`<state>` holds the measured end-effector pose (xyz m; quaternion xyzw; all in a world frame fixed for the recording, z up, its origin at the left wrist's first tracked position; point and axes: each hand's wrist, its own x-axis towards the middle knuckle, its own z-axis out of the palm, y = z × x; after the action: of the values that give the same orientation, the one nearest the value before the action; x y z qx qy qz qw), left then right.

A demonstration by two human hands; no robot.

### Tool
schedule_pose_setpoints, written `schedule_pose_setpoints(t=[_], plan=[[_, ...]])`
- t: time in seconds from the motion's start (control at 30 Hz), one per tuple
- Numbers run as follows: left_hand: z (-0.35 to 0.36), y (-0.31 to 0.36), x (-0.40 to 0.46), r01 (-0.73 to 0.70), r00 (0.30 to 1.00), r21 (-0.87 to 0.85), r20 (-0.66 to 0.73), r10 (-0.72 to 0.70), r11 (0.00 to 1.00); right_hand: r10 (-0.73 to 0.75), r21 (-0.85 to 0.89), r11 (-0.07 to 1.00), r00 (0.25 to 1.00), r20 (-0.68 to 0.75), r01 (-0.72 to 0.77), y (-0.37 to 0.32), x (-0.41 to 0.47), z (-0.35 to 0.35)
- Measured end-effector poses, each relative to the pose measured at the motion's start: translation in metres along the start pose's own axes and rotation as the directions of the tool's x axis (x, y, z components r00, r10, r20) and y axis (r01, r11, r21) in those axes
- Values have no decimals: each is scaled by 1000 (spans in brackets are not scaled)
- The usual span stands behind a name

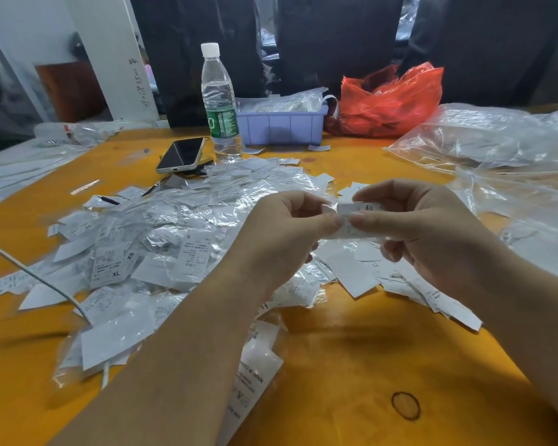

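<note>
Label (358, 217) pinched between left hand (287, 233) and right hand (426, 233).

Clear plastic water bottle with a green label (221, 101) stands upright on the orange table (351, 365), dark smartphone (181, 154) just beside it. Behind sits a lilac plastic bin (281, 128), with a red plastic bag (390, 101) alongside.

On the table (351, 365) before me, a heap of labels (161, 233) covers the middle. Behind it a phone (181, 154) lies left of an upright bottle (218, 91). A tray (281, 128) stands right of the bottle, and a bag (393, 104) right of the tray. Loose plastic sheets (484, 140) lie far right.
</note>
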<state>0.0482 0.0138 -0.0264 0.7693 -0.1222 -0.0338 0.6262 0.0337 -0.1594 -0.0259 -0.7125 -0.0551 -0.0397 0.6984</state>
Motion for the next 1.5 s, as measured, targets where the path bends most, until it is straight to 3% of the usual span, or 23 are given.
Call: schedule_pose_setpoints(t=[0.13, 0.3, 0.37, 0.47, 0.57, 0.67, 0.77, 0.9, 1.03, 1.1, 1.27, 1.37, 1.5], plan=[[3, 0, 1, 18, 998, 61, 65, -22, 998, -41, -20, 999, 999, -21, 40, 1, 1, -1], [-3, -2, 4, 64, 995, 64, -79, -59, 996, -45, -159, 987, 997, -66, 34, 4, 1, -1], [-7, -2, 5, 51, 984, 61, -173, -40, 997, -118, -403, 913, 986, -115, 62, 4, 1, -5], [-11, -5, 5, -44, 934, 221, -336, 118, 974, -121, -716, 694, 993, -10, 78, 6, 1, -7], [-11, -5, 3, -121, 873, 430, -382, 302, 895, 44, -830, 553, 992, 120, 76, 10, -2, -2], [-8, -7, 1, -131, 908, 531, -275, 316, 837, 163, -868, 496, 979, 123, 26, 12, -3, 2], [-5, -9, 0, -101, 970, 457, -154, 190, 884, 100, -857, 512, 987, 128, 59, 12, -2, 3], [-4, -10, 2, -127, 983, 387, -71, 167, 913, -85, -793, 592, 990, 115, 143, 14, -1, -1], [2, -7, -2, -145, 985, 348, -36, 168, 926, -237, -504, 833, 971, 44, 226, 7, 1, -4], [5, -7, -2, -130, 991, 335, 5, 136, 933, -272, -333, 902, 961, 53, 274, 4, 0, -5], [6, -1, -3, -74, 997, 230, 30, 69, 970, -361, -176, 913, 930, 69, 367, -1, -5, 0], [6, 1, -4, -8, 1000, 111, 20, 6, 994, -379, -184, 904, 923, 70, 385, -2, -6, -3], [5, 0, -4, -60, 998, 14, -22, 61, 998, -349, -252, 894, 928, 127, 371, 0, -8, -2]])
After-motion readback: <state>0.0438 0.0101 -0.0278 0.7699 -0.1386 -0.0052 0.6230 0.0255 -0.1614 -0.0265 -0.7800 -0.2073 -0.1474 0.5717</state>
